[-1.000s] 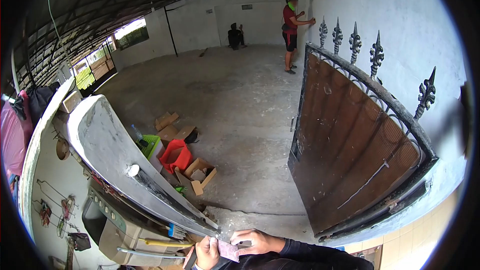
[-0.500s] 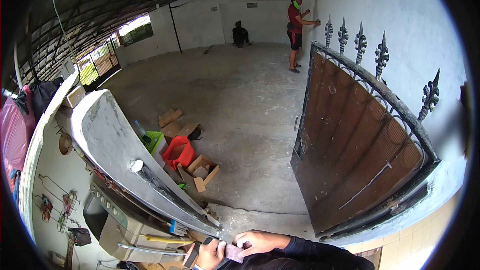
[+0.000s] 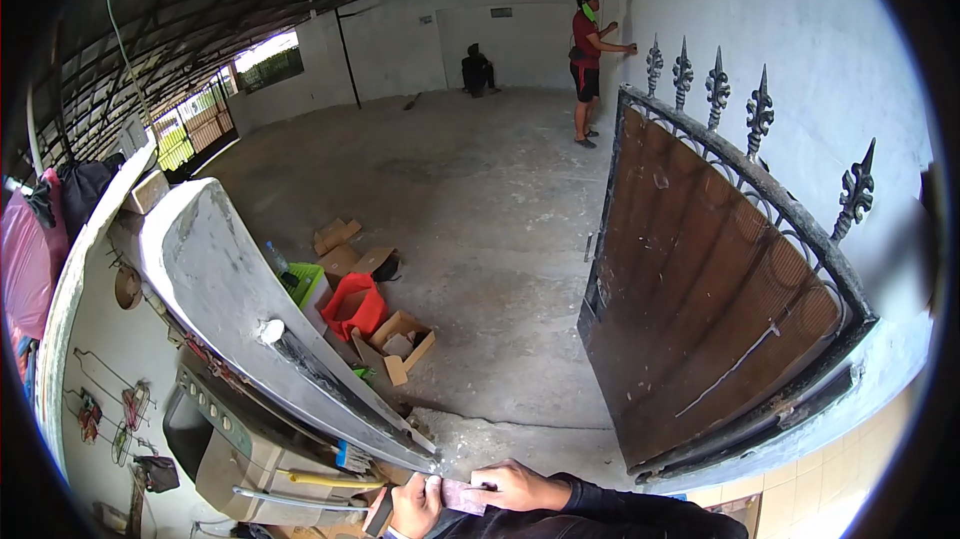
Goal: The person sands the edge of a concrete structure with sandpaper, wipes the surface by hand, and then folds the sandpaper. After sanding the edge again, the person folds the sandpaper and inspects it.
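Observation:
Low in the view, my two hands meet over a small pinkish, folded sheet (image 3: pixel 461 497) that looks like sandpaper. My left hand (image 3: pixel 416 507) pinches its left end between thumb and fingers; a dark band circles that wrist. Closed on the right end is my right hand (image 3: pixel 518 488), its dark sleeve reaching to the wrist. Just beyond the hands is the lower end of a whitish, worn wall edge (image 3: pixel 425 459). Part of the sheet is hidden under the fingers.
An open brown gate (image 3: pixel 700 289) with black spikes stands at right. Left are a curved wall (image 3: pixel 215 239) and a washing machine (image 3: pixel 230 459). Cardboard box (image 3: pixel 415 349) and red bag (image 3: pixel 355 307) lie on the floor. One person (image 3: pixel 586 59) stands at the wall; another (image 3: pixel 478 71) sits far back.
My hands have drawn slightly apart along the sheet and turned, so it now lies more level between them. The view has shifted a little.

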### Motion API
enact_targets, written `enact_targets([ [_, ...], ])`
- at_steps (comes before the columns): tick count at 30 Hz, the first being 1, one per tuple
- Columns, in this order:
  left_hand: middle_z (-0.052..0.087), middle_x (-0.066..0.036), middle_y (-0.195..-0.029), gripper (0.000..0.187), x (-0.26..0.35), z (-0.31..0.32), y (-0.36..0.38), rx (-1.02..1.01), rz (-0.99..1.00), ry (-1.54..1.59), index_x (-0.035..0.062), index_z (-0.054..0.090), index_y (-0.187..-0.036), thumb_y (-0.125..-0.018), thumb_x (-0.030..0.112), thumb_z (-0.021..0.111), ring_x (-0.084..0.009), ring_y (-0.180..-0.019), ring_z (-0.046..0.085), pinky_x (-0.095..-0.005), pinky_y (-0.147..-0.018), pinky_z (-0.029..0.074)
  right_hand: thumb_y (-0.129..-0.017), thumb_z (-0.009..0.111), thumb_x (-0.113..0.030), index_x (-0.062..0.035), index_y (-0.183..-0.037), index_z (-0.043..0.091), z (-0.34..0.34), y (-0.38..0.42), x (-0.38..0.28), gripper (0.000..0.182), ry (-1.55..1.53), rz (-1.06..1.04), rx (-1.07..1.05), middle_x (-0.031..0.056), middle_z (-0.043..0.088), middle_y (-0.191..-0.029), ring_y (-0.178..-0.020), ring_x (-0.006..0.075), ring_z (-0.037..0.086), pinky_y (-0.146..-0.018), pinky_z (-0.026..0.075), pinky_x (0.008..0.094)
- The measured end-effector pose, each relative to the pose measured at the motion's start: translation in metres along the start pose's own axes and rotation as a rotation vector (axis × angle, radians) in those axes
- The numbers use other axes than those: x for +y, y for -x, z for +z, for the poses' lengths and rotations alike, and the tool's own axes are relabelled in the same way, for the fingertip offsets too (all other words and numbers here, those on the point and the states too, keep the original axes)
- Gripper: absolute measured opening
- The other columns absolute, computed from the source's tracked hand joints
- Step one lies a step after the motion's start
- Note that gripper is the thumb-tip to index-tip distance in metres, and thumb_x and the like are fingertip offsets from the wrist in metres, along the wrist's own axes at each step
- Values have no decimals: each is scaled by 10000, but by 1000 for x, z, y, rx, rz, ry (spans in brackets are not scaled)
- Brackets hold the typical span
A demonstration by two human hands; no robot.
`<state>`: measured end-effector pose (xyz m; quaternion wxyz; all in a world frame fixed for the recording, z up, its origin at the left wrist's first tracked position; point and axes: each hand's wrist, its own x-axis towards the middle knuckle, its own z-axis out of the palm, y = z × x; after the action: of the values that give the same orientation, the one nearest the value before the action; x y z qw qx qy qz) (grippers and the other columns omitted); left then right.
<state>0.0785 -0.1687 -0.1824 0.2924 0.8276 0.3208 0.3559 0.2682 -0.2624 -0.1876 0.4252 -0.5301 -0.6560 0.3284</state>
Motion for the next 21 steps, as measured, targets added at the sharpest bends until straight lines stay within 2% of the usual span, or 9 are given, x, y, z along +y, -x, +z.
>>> enact_targets([
  [2,569,-242,-675,184,1,1,0,10,0,-4,7,576,-827,-962,132,571,-439,-583,554,-477,-525,414,-912,667,-220,10,-843,577,5,2,2,256,-12,-8,89,206,575,-716,-628,385,571,-586,445,422],
  [6,574,-232,-677,177,1,-6,-5,-23,-35,45,3,584,-833,-962,124,569,-433,-579,557,-471,-525,420,-904,683,-227,8,-841,587,6,0,0,261,-16,74,72,200,580,-697,-597,376,548,-575,451,409],
  [8,578,-230,-679,168,7,-13,-8,-33,-21,52,3,588,-840,-960,120,571,-429,-581,560,-468,-527,423,-884,723,-245,4,-840,605,8,0,2,279,-25,71,179,166,586,-664,-549,269,540,-563,453,369],
  [9,581,-227,-681,160,10,-16,-9,-43,-6,58,3,593,-846,-958,117,574,-426,-582,563,-466,-528,427,-884,723,-245,4,-840,605,9,0,1,279,-26,70,178,166,586,-664,-549,269,540,-563,453,369],
  [11,587,-224,-685,150,5,-14,-7,-21,22,36,6,598,-852,-955,114,580,-423,-587,569,-464,-532,432,-861,765,-251,6,-826,618,10,1,-3,298,-91,213,202,110,611,-661,-568,141,513,-563,454,323],
  [14,603,-221,-700,131,-2,-13,-5,-6,55,6,13,607,-866,-950,112,591,-419,-599,582,-463,-540,442,-841,794,-243,6,-798,616,13,-1,-7,310,-192,251,247,67,616,-661,-611,73,490,-559,447,295],
  [16,611,-220,-710,121,-12,-9,-2,-8,54,-3,18,612,-874,-948,113,597,-418,-606,590,-463,-544,446,-841,796,-239,9,-792,613,16,-1,0,312,-179,261,243,61,621,-669,-615,76,500,-565,453,288],
  [18,602,-145,-615,139,-23,-3,0,18,-22,10,20,659,-831,-879,144,698,-298,-515,616,-377,-515,485,-840,798,-234,12,-786,609,24,-1,12,315,-167,268,223,54,626,-677,-618,80,510,-571,458,282],
  [21,564,-145,-564,156,-23,-8,-4,-6,61,-18,28,608,-745,-864,99,679,-297,-456,584,-381,-465,457,-839,794,-237,2,-769,619,22,-5,18,305,-304,298,342,66,649,-691,-639,84,576,-606,480,272],
])
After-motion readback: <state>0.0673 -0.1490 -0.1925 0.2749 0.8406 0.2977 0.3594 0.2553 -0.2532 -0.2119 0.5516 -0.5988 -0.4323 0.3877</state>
